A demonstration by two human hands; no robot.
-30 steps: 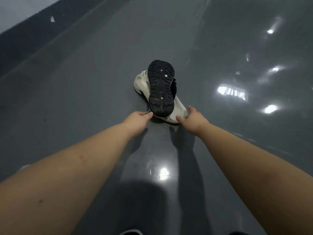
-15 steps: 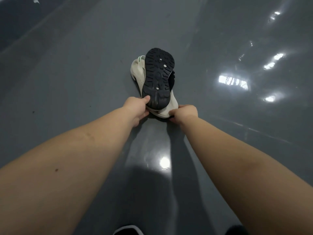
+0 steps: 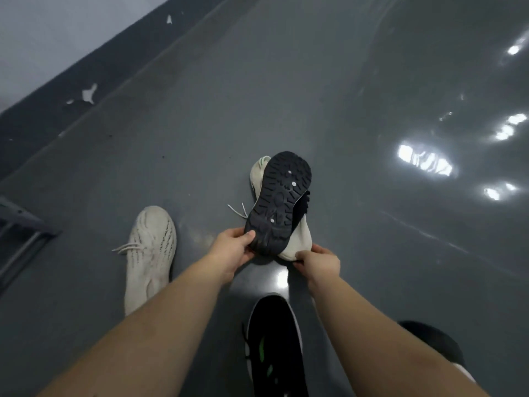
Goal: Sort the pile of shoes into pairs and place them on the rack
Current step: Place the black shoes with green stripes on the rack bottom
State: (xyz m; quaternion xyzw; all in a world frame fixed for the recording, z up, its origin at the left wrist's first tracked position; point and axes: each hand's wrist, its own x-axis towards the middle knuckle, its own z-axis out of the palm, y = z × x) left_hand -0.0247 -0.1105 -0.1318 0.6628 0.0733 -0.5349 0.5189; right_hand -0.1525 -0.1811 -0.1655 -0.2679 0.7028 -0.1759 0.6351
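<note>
Shoes lie on a glossy grey floor [image 3: 357, 81]. A cream knit shoe [image 3: 150, 253] sits toward its left edge. Mid-floor, the left hand [image 3: 233, 250] grips the heel of an upturned black shoe [image 3: 279, 202], while the right hand [image 3: 322, 263] pinches the cream shoe [image 3: 296, 242] beneath it.
</note>
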